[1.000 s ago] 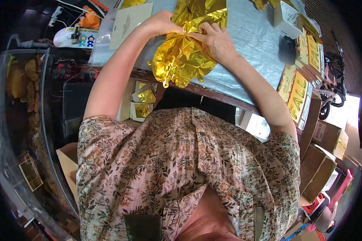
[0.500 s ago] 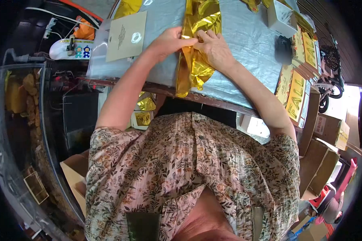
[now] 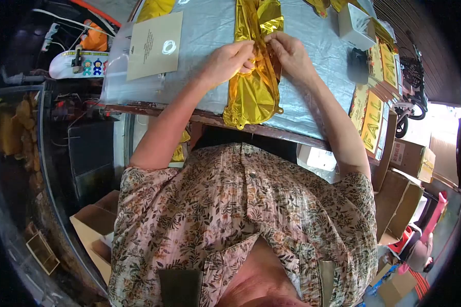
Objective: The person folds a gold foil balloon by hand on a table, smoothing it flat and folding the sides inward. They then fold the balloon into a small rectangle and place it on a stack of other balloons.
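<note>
A shiny gold foil balloon (image 3: 255, 98), flat and partly folded lengthwise, lies on the table before me, its near end hanging slightly over the front edge. My left hand (image 3: 230, 62) pinches the foil's left side near the middle, fingers curled. On the other side, my right hand (image 3: 290, 55) grips the foil's upper right edge between thumb and fingers. To the left of my hands lies a beige printed card (image 3: 151, 51) with a small coil of white ribbon (image 3: 169, 47) on it.
More gold foil (image 3: 156, 9) lies at the table's far left. A white box (image 3: 355, 26), a dark object (image 3: 359, 65) and stacked packs marked FALL (image 3: 372, 120) line the right side. Cardboard boxes (image 3: 400, 204) stand right of the table; an open carton (image 3: 95, 217) is at lower left.
Both hands have shifted a little apart on the foil. The near part of the balloon has been spread wider and flatter. The camera view has moved slightly.
</note>
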The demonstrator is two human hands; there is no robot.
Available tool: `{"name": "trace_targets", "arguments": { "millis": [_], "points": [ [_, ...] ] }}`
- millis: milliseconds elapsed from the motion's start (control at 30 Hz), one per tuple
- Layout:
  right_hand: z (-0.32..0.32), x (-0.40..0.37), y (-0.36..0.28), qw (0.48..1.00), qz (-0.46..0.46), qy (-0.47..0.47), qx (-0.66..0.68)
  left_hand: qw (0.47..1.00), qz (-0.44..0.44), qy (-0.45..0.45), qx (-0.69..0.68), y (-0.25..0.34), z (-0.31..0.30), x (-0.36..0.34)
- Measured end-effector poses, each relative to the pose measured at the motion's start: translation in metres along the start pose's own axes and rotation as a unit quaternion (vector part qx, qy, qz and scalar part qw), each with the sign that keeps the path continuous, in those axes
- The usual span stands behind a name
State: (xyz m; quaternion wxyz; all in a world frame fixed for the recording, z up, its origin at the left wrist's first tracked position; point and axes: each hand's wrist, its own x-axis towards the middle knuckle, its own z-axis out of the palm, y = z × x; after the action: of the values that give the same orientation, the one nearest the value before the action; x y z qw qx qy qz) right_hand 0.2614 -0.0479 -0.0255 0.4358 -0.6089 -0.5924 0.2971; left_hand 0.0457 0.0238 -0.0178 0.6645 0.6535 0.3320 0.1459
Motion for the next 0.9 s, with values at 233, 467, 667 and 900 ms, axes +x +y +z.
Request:
{"name": "trace_targets", "arguments": {
  "millis": [233, 467, 667, 900],
  "points": [
    [0.001, 0.005, 0.007, 0.999, 0.019, 0.025, -0.012, 0.998, 0.021, -0.002, 0.054, -0.01, -0.002, 0.006],
    [0.007, 0.006, 0.014, 0.998, 0.051, 0.029, 0.013, 0.796, 0.341, 0.181, 0.466, -0.013, -0.027, 0.038],
    [0.004, 0.007, 0.016, 0.999, 0.038, 0.015, 0.015, 0.739, 0.297, 0.123, 0.592, -0.026, -0.026, 0.061],
    [-0.028, -0.007, 0.007, 0.995, 0.041, 0.065, 0.069, 0.73, 0.266, 0.084, 0.623, -0.037, -0.031, 0.067]
  ]
}}
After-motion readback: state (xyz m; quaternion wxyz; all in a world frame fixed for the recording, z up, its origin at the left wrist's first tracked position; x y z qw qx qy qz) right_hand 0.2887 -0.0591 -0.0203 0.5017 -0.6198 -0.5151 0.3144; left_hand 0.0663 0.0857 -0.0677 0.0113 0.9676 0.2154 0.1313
